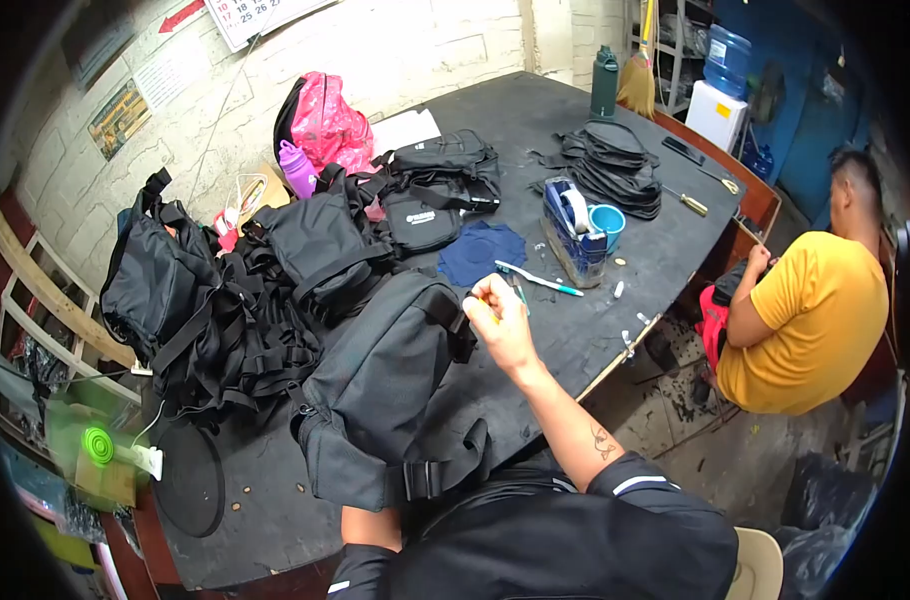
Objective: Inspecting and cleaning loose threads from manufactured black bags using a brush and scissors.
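Observation:
A black fabric bag (380, 370) with a strap and a buckle stands tilted in front of me at the table's near edge. My left forearm reaches up behind it, and the bag hides that hand. Just right of the bag's top, my right hand (500, 325) is raised with its fingers closed. A small bit of something yellow (488, 303) shows between them; its kind is not clear. Past that hand lie a white and green pen-like tool (540, 279) and a stack of dark blue fabric pieces (482, 255).
Black bags (320, 245) crowd the dark table's left and back. On the right stand a tape dispenser (573, 235), a light-blue cup (607, 222), folded black bags (610, 165), a screwdriver (693, 205) and a green bottle (604, 82). A person in yellow (805, 320) sits beyond the right edge; a green fan (100, 445) is at left.

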The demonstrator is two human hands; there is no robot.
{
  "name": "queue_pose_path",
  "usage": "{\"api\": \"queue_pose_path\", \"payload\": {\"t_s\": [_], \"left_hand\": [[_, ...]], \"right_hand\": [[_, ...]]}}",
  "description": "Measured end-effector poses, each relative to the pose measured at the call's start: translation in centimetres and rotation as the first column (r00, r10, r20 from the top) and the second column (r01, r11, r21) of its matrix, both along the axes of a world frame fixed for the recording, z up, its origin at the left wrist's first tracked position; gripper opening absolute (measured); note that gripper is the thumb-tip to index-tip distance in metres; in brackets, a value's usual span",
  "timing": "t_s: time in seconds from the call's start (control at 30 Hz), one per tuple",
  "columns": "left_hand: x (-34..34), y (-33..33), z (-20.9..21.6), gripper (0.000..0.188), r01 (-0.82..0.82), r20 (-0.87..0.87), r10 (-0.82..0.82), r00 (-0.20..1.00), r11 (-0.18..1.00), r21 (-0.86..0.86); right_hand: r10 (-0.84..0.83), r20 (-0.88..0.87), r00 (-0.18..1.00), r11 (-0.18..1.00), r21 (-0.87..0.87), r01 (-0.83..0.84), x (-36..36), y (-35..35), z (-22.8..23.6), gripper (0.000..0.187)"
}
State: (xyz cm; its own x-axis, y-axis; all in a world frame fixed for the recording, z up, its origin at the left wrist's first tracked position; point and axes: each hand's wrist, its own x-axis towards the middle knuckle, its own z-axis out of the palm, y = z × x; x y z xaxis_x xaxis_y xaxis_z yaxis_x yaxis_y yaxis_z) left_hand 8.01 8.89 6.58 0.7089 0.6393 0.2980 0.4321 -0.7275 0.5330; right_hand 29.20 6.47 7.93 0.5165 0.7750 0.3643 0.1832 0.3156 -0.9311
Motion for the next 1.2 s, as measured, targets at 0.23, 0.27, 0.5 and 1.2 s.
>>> {"api": "queue_pose_path", "payload": {"t_s": [0.23, 0.27, 0.5, 1.2], "left_hand": [[1.7, -0.6, 5.2, 0.042, 0.146, 0.143, -0.132, 0.981, 0.984, -0.098], [1.7, -0.2, 6.1, 0.042, 0.169, 0.165, -0.149, 0.975, 0.980, -0.110], [1.1, -1.6, 7.1, 0.041, 0.151, 0.228, -0.115, 0.967, 0.978, -0.145], [1.4, -4.6, 7.4, 0.038, -0.211, 0.291, 0.277, 0.916, 0.948, -0.238]], "right_hand": [[-0.024, -0.010, 1.000, 1.000, -0.011, 0.023, -0.8, 0.2, -0.6, 0.016], [-0.023, -0.009, 1.000, 1.000, -0.011, 0.023, -0.9, 0.1, -0.5, 0.016], [-0.041, 0.113, 0.993, 0.999, 0.036, 0.038, -1.3, -0.4, 0.3, 0.014], [0.248, -0.372, 0.894, 0.968, 0.134, -0.212, 1.2, 0.8, -0.2, 0.022]]}}
